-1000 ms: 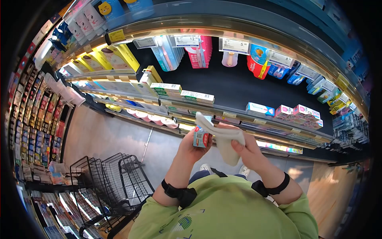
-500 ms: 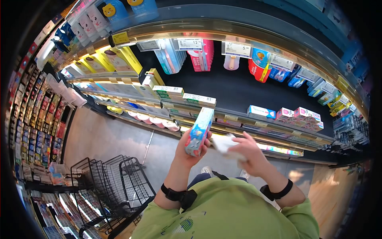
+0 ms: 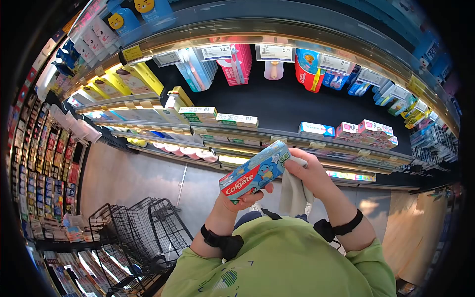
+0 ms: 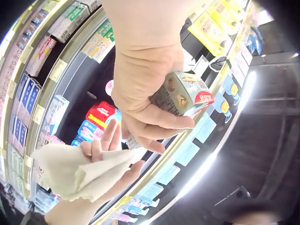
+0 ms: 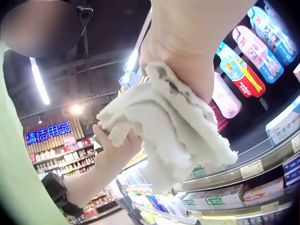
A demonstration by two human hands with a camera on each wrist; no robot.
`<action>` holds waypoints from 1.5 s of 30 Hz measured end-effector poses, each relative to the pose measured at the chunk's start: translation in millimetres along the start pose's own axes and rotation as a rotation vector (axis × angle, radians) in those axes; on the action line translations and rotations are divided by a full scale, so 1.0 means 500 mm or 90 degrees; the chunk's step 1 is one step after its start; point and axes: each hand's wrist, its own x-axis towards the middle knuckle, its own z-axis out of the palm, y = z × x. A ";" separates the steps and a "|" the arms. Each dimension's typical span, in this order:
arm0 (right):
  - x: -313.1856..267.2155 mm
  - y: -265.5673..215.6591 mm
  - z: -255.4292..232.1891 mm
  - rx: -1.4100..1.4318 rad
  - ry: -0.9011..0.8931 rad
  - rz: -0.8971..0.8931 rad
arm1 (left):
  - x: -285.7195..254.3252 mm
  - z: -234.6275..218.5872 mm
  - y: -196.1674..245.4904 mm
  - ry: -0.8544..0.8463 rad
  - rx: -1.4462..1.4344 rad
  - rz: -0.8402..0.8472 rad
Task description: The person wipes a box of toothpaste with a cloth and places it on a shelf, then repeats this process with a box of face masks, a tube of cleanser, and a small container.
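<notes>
A blue and red Colgate toothpaste box [image 3: 255, 173] is held slantwise in front of the body, its printed long face turned up. My left hand [image 3: 237, 202] grips it from below near its lower left end, fingers curled round it in the left wrist view. A white cloth [image 3: 293, 193] hangs from my right hand [image 3: 307, 171], whose fingers are at the box's upper right end. In the right wrist view the folded cloth [image 5: 159, 122] covers most of the right fingers.
A shelf unit ahead carries toothpaste boxes [image 3: 316, 129] and hanging toothbrush packs [image 3: 309, 69] under price tags. Its shelf edge [image 3: 277, 140] runs just beyond the hands. A black wire shopping cart [image 3: 143, 232] stands at the left on the grey floor. More stocked shelves line the far left.
The toothpaste box has turned from nearly upright to slantwise, its Colgate face now showing. The right hand, apart from the box half a second ago, has come back to its end with the cloth.
</notes>
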 end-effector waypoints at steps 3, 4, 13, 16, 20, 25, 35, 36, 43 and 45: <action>0.003 0.017 0.000 0.126 0.024 0.030 | 0.006 0.025 -0.007 0.132 0.277 0.116; 0.004 0.024 -0.002 0.125 0.023 0.032 | 0.001 0.021 0.000 0.132 0.275 0.119; 0.004 0.071 -0.029 0.193 0.122 0.048 | 0.013 0.045 0.032 0.559 0.881 0.293; 0.012 0.118 -0.040 0.182 0.112 0.006 | 0.032 0.067 0.018 0.525 1.179 0.174; 0.024 0.148 -0.063 0.187 0.129 -0.017 | 0.078 0.070 0.044 0.471 1.272 0.055; 0.034 0.167 -0.106 -0.177 0.248 -0.151 | 0.155 0.055 0.105 0.425 1.634 0.141; 0.004 0.169 -0.176 -0.242 0.348 -0.109 | 0.297 -0.047 0.242 0.431 2.004 0.169; 0.002 0.165 -0.181 -0.254 0.345 -0.101 | 0.307 -0.053 0.249 0.453 2.006 0.115; 0.006 0.162 -0.208 -0.266 0.361 -0.101 | 0.325 -0.079 0.280 0.507 1.985 -0.146; 0.010 0.159 -0.209 -0.262 0.359 -0.105 | 0.326 -0.083 0.288 0.510 1.971 -0.167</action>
